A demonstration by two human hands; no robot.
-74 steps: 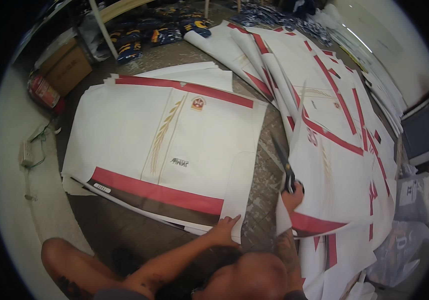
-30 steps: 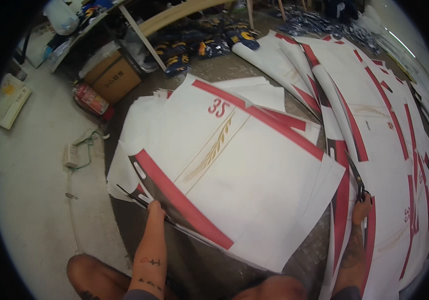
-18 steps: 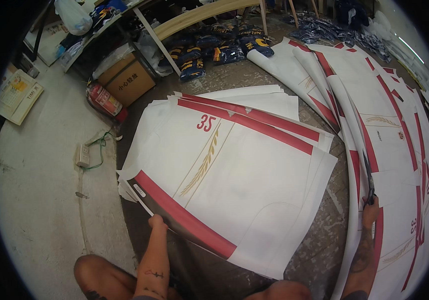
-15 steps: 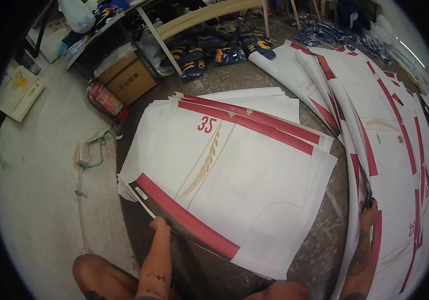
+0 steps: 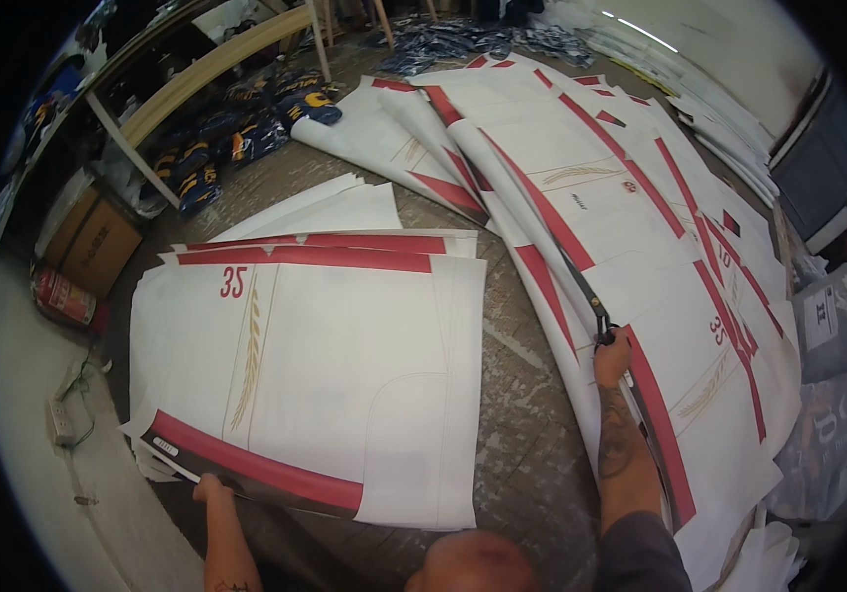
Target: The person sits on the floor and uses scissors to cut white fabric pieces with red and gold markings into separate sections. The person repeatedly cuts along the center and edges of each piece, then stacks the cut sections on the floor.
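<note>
My left hand (image 5: 214, 487) is closed on the near left edge of a white printed sheet (image 5: 344, 355) with red bands, a dark border and a gold leaf motif. The sheet lies flat on top of several similar ones on the floor. In my right hand (image 5: 613, 357) is a pair of dark-handled scissors (image 5: 593, 302), gripped by the handles, its blades pointing away from me. The scissors lie over a larger spread of white-and-red printed sheets (image 5: 621, 237) at the right. I cannot tell whether the blades touch the sheet.
Packed dark garments (image 5: 246, 143) lie under a wooden bench (image 5: 211, 79) at the far left. A cardboard box (image 5: 98, 242) and a red fire extinguisher (image 5: 66, 296) stand at the left, near a power strip (image 5: 60, 422). Clear plastic bags (image 5: 823, 424) sit at the right.
The view has swung to the right, so the whole scene sits further left. Both hands keep their holds, the left on the sheet's edge and the right on the scissors.
</note>
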